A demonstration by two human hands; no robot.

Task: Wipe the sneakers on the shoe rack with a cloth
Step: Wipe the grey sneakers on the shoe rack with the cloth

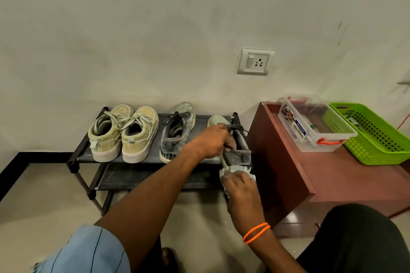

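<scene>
Against the pale wall stands a low black shoe rack (142, 159), its top shelf holding a tan pair of sneakers (124, 134) and one grey sneaker (176, 134). Your left hand (210, 142) has its grip curled round the collar of the second grey sneaker (238, 153) at the rack's right end. Your right hand (240, 188) presses a pale cloth (230, 170) against that sneaker's heel, fingers clamped over the cloth. Beside the rack, a brown counter (332, 179) carries a clear box (315, 124) and a green basket (372, 135).
</scene>
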